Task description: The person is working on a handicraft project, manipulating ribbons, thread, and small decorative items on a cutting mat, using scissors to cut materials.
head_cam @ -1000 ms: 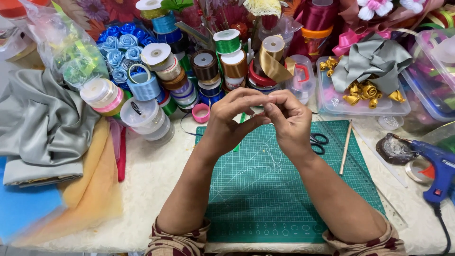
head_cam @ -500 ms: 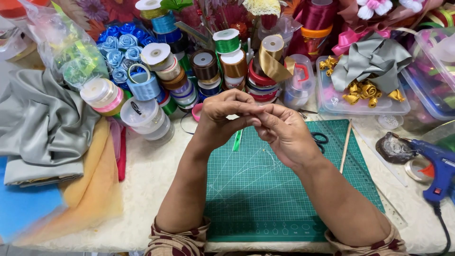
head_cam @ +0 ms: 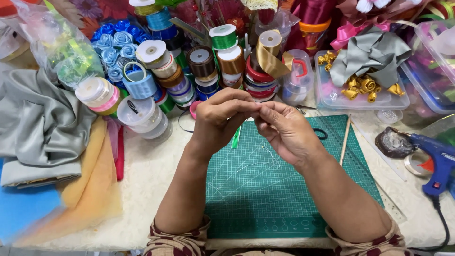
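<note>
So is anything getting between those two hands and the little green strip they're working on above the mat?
Nothing visible does. The left hand and right hand meet fingertip to fingertip, and the green strip hangs straight from the left hand's fingers over the green cutting mat. The ribbon spools stand behind, apart.

Ribbon spools (head_cam: pixel 199 66), blue glue gun (head_cam: pixel 438 161), grey cloth (head_cam: pixel 38 128).

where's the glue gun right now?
Head view: the blue glue gun lies at the table's far right edge, right of the green cutting mat and well clear of the right hand.
</note>
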